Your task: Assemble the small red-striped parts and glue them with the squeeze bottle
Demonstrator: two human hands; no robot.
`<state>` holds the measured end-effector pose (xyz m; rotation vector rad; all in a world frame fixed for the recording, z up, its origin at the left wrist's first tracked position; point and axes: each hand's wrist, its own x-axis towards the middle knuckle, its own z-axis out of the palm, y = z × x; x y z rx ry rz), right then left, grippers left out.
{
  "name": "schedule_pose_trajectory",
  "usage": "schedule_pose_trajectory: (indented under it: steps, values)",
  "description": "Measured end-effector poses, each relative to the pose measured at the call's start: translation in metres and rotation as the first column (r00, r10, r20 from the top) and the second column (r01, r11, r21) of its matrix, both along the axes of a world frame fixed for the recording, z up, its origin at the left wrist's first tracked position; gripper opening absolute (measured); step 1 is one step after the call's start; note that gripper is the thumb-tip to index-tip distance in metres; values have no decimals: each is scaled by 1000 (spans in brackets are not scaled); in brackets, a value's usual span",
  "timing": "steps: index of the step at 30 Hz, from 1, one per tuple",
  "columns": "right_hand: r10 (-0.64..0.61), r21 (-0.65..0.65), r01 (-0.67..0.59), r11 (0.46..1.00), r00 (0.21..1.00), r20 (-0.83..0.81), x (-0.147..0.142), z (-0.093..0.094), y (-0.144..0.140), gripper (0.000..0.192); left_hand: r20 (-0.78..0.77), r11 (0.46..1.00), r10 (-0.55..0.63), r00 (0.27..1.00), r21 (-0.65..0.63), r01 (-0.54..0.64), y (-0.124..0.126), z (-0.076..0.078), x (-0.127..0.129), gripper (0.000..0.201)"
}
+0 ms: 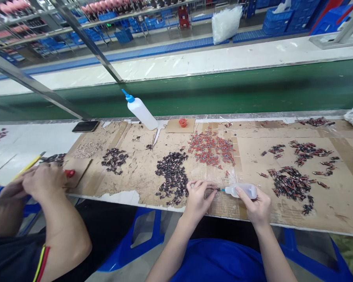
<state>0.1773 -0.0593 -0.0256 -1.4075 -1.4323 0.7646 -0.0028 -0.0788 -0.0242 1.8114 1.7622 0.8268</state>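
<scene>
Long table (341,203) patched with brown cardboard, dark green conveyor belt (253,90) beyond, blue crates behind. Right hand (257,205), fingers clamped on a small clear squeeze bottle (242,190), blue nozzle aimed at a tiny part pinched by left hand (198,196); part itself too small to make out. Pile of small black pieces (172,176) just left of the fingers. Co-worker's hands (32,184) far left, grip unclear.

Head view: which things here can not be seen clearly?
- Small part in the left hand: covered by its fingers, too small.
- Small squeeze bottle: partly wrapped by the right hand; contents unclear.
- Co-worker's hands: what they grip is covered.
- Dark pieces: too small to identify.
</scene>
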Motion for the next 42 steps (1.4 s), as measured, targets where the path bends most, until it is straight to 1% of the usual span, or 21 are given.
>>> schedule_pose_trajectory:
  steps: [3,6,10,12,14,16,18,20,22,25,27,29,32,35,36,38,40,41,42]
  values:
    - [37,-16,-37,999,999,-11,0,-1,1,26,10,1000,0,1000,-10,0,0,0,1,13]
    - [18,-25,-19,999,999,-41,-1,0,2,25,16,1000,8,1000,-18,-8,0,0,1,14]
    - [-47,-34,43,999,992,-114,0,1,2,25,26,999,20,999,-46,-19,0,-2,2,14]
    - [-123,-29,119,992,976,-179,3,1,2,26,32,998,17,999,-60,-15,0,-1,1,15]
    - [-204,-16,207,978,947,-249,8,0,4,24,37,997,-3,999,-78,6,3,2,0,17]
    - [-246,7,259,966,922,-298,13,-1,7,28,41,996,-35,999,-86,38,7,9,-1,18]
    - [-243,32,268,963,911,-332,18,-2,11,39,37,997,-36,999,-61,38,14,18,-1,16]
    - [-224,40,252,967,912,-345,20,-4,15,50,12,1000,7,1000,-11,-7,23,26,4,8]
    - [-213,31,232,972,932,-294,19,-6,17,54,-33,999,42,999,16,-42,32,32,12,5]
    - [-258,27,261,965,964,-65,16,-9,18,52,-107,999,13,994,-34,-16,46,32,26,6]
    - [-290,47,287,957,952,98,14,-9,20,52,-144,997,-3,990,-77,-8,53,29,33,10]
    - [-282,71,273,959,942,184,13,-9,22,52,-176,995,-1,984,-97,-17,58,25,37,12]
    - [-251,71,241,968,947,202,11,-9,24,50,-221,989,-18,975,-148,-15,63,22,39,12]
    - [-268,78,258,963,949,167,8,-12,22,52,-247,980,-48,968,-201,-3,65,20,40,11]
    - [-282,109,267,958,947,155,7,-13,19,53,-249,979,-51,967,-202,0,65,20,40,10]
    - [-324,225,286,931,934,152,5,-15,12,56,-242,984,-56,969,-177,13,65,19,40,11]
    - [-390,368,311,876,906,163,2,-14,1,58,-216,989,-55,975,-145,24,63,20,40,12]
    - [-414,420,316,851,895,166,0,-13,-4,56,-194,991,-57,979,-128,32,60,21,38,13]
    - [-417,444,312,840,895,160,-2,-11,-9,50,-166,993,-63,984,-112,45,57,23,37,13]
